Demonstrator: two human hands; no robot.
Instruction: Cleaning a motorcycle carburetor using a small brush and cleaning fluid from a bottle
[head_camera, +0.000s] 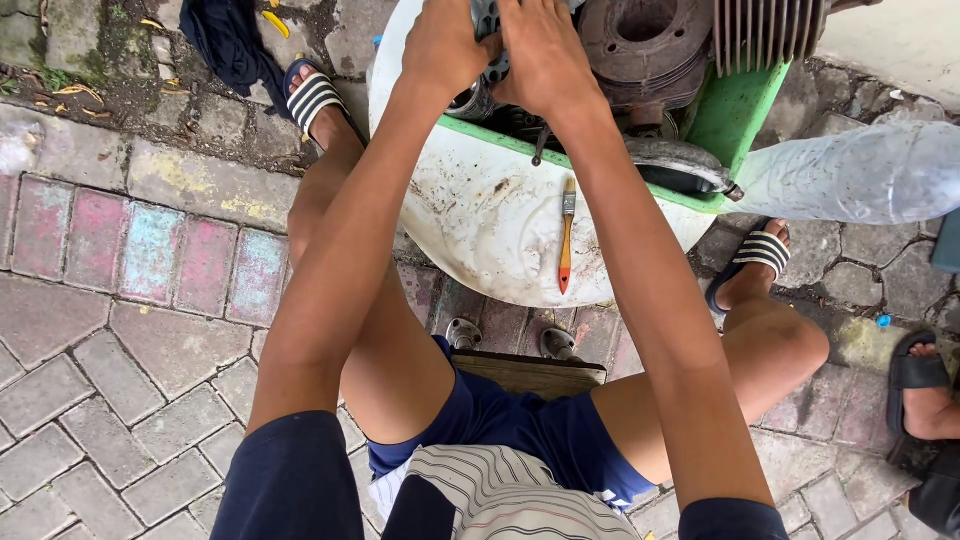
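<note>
Both my arms reach forward over a round white basin (480, 220). My left hand (447, 45) and my right hand (545, 55) are closed together around a small grey metal engine part (484, 85) at the top edge of the view. Most of that part is hidden by my fingers. Right of my hands sits a rusty engine cylinder (645, 40) with cooling fins (765, 35). A small paintbrush (566, 235) with an orange handle lies on the basin, below my hands.
A green tray (735, 105) holds the engine parts over the basin. A clear plastic bottle (850, 175) lies at the right. I sit on a low wooden stool (530, 372) on brick paving. Another person's sandalled foot (925, 395) is at the right edge. A dark cloth (230, 40) lies top left.
</note>
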